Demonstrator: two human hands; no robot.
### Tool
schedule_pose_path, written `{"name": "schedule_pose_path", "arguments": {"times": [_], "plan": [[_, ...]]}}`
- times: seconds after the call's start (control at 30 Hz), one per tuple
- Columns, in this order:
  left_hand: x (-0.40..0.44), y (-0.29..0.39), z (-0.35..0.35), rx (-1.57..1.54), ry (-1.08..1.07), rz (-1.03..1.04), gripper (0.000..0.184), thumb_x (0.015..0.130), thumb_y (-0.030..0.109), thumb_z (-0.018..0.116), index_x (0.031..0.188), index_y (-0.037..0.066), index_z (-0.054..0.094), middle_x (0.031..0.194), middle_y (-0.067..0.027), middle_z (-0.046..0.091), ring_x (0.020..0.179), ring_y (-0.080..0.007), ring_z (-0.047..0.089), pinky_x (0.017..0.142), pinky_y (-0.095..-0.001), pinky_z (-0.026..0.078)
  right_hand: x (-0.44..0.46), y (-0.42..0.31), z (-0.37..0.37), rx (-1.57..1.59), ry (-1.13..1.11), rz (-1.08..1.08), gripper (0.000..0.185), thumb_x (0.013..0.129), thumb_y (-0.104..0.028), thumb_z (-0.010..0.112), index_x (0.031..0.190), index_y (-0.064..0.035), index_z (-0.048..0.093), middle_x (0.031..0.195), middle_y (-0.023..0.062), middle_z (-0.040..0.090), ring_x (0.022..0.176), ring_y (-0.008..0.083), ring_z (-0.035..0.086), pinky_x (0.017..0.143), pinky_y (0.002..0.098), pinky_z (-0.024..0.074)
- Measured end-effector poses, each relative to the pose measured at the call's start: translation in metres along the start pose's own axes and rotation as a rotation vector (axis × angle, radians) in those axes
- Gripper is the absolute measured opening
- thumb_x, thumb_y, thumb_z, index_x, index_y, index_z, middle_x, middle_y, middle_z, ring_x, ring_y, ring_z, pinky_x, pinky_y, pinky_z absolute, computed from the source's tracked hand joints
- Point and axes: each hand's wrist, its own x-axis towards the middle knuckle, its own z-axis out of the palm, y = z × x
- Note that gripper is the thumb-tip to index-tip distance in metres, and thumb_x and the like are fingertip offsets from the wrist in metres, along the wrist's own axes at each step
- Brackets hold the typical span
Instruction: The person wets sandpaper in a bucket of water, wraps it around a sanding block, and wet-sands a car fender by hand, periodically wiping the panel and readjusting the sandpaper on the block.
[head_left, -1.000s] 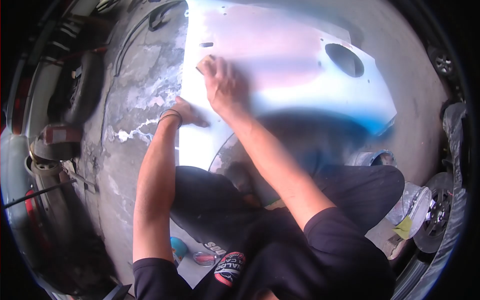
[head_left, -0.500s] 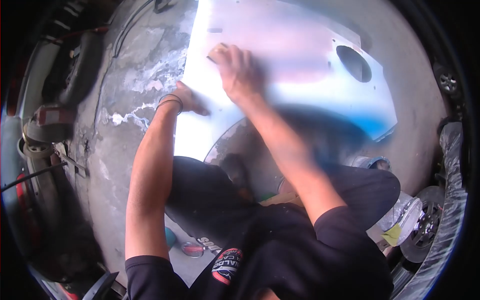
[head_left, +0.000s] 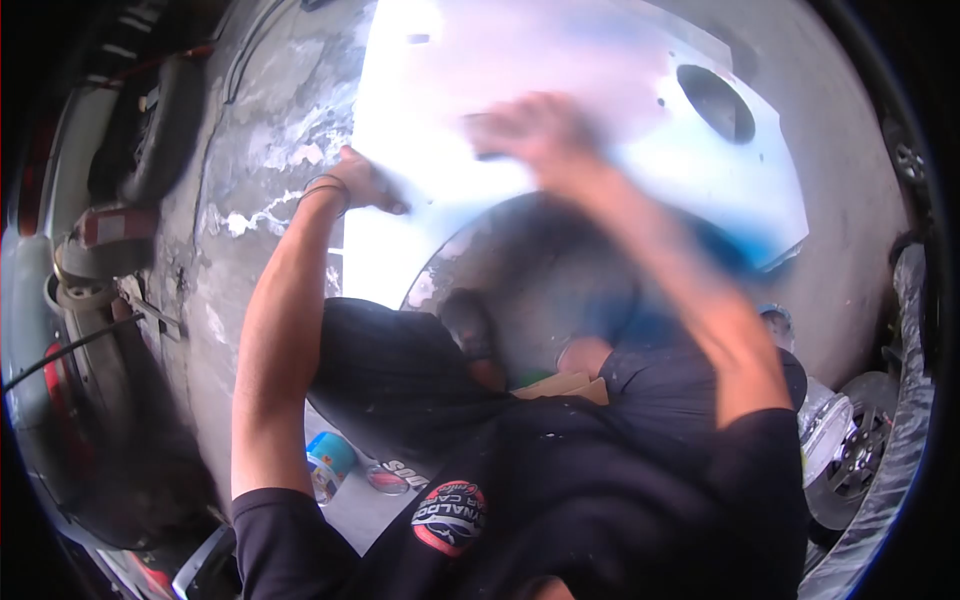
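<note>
A large panel (head_left: 440, 110), white with pinkish and blue patches, lies in front of me, with an oval hole at its right and a curved cut-out on its near side. My left hand (head_left: 368, 184) rests on the panel's left edge, thumb apart from the fingers, holding nothing. Over the panel's middle, my right hand (head_left: 545, 130) is blurred by motion, its fingers closed round a small tan block (head_left: 487, 132) against the surface.
Wheels and car parts (head_left: 105, 250) line the left side. A wheel (head_left: 855, 450) and plastic-wrapped things stand at the right. A blue can (head_left: 330, 455) and a round red-and-clear item (head_left: 388, 478) are near my left thigh. Cardboard (head_left: 565, 386) lies between my legs.
My right hand has moved to the right across the panel with the block. My left hand has stayed at the panel's left edge. The view has shifted slightly.
</note>
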Motion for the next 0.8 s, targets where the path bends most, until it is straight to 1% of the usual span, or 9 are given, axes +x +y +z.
{"name": "schedule_pose_path", "arguments": {"times": [0.1, 0.23, 0.3, 0.37, 0.47, 0.53, 0.67, 0.73, 0.8], "plan": [[0.006, 0.002, -0.005, 0.061, -0.047, 0.218, 0.132, 0.066, 0.057, 0.102, 0.165, -0.007, 0.042, 0.161, -0.0447, 0.042, 0.143, -0.0458, 0.059, 0.132, -0.037, 0.033, 0.008, 0.001, 0.018, 0.009, 0.005, -0.007, 0.049, 0.091, -0.013, 0.067, 0.134, -0.0341, 0.075, 0.134, -0.0025, 0.069, 0.123, 0.0273, 0.061, 0.108, 0.0478, 0.0464], [-0.01, 0.011, -0.006, -0.003, -0.009, 0.013, 0.143, 0.067, 0.059, 0.101, 0.162, -0.021, 0.03, 0.158, -0.0452, 0.047, 0.147, -0.044, 0.056, 0.131, -0.0373, 0.034, -0.07, 0.064, -0.055, 0.135, -0.108, -0.041, 0.05, 0.091, -0.006, 0.065, 0.135, -0.0272, 0.075, 0.144, 0.0033, 0.071, 0.13, 0.032, 0.062, 0.111, 0.05, 0.0449], [-0.006, 0.007, -0.002, 0.061, 0.027, -0.006, 0.16, 0.062, 0.068, 0.101, 0.156, -0.031, 0.019, 0.152, -0.0438, 0.053, 0.133, -0.0424, 0.068, 0.123, -0.0384, 0.049, -0.139, 0.112, -0.094, -0.014, -0.137, 0.028, 0.045, 0.093, -0.006, 0.064, 0.133, -0.0238, 0.076, 0.146, 0.0074, 0.07, 0.131, 0.0364, 0.062, 0.111, 0.0519, 0.0447], [-0.001, 0.002, -0.001, 0.068, -0.007, 0.014, 0.16, 0.061, 0.069, 0.101, 0.156, -0.031, 0.02, 0.16, -0.0456, 0.042, 0.133, -0.0442, 0.067, 0.123, -0.0386, 0.049, -0.137, 0.103, -0.116, -0.087, -0.301, 0.167, 0.044, 0.093, -0.008, 0.065, 0.133, -0.024, 0.076, 0.146, 0.0068, 0.07, 0.131, 0.037, 0.061, 0.111, 0.0529, 0.0447], [-0.006, 0.007, -0.007, 0.09, 0.027, 0.042, 0.155, 0.061, 0.069, 0.101, 0.157, -0.028, 0.028, 0.163, -0.0466, 0.037, 0.135, -0.0449, 0.066, 0.124, -0.0383, 0.048, -0.078, 0.056, -0.057, 0.001, -0.083, 0.058, 0.05, 0.09, -0.006, 0.066, 0.135, -0.0275, 0.075, 0.144, 0.0041, 0.068, 0.129, 0.0355, 0.06, 0.111, 0.0518, 0.0455], [0.0, 0.008, -0.004, 0.054, -0.028, -0.053, 0.166, 0.066, 0.059, 0.102, 0.159, -0.03, -0.002, 0.153, -0.0405, 0.054, 0.144, -0.0421, 0.06, 0.125, -0.0365, 0.042, -0.009, 0.005, 0.0, 0.007, -0.033, 0.072, 0.057, 0.087, -0.003, 0.065, 0.136, -0.0307, 0.075, 0.143, 0.0023, 0.066, 0.127, 0.0342, 0.06, 0.111, 0.051, 0.0457], [0.002, 0.006, -0.009, 0.086, -0.067, 0.077, 0.168, 0.065, 0.061, 0.102, 0.16, -0.029, -0.004, 0.156, -0.0396, 0.052, 0.146, -0.044, 0.057, 0.127, -0.0375, 0.04, 0.028, -0.007, 0.033, -0.012, 0.021, 0.059, 0.065, 0.084, 0.0, 0.064, 0.139, -0.0343, 0.075, 0.145, 0.0014, 0.064, 0.127, 0.033, 0.059, 0.111, 0.0506, 0.0456], [-0.001, 0.002, -0.003, 0.057, -0.002, 0.001, 0.156, 0.065, 0.067, 0.1, 0.16, -0.028, 0.022, 0.165, -0.0496, 0.032, 0.141, -0.0445, 0.062, 0.121, -0.0399, 0.05, -0.007, 0.015, -0.004, 0.065, -0.022, 0.002, 0.065, 0.086, 0.002, 0.064, 0.139, -0.0346, 0.075, 0.144, 0.0025, 0.066, 0.128, 0.0338, 0.06, 0.111, 0.0512, 0.0461], [-0.006, 0.008, -0.005, 0.036, 0.0, -0.01, 0.153, 0.065, 0.067, 0.099, 0.16, -0.027, 0.024, 0.162, -0.0493, 0.036, 0.141, -0.0443, 0.062, 0.122, -0.0392, 0.049, -0.056, 0.039, -0.041, 0.028, -0.052, 0.019, 0.06, 0.09, 0.002, 0.062, 0.139, -0.0302, 0.077, 0.144, 0.0051, 0.07, 0.129, 0.0358, 0.061, 0.111, 0.0533, 0.0463]]}}
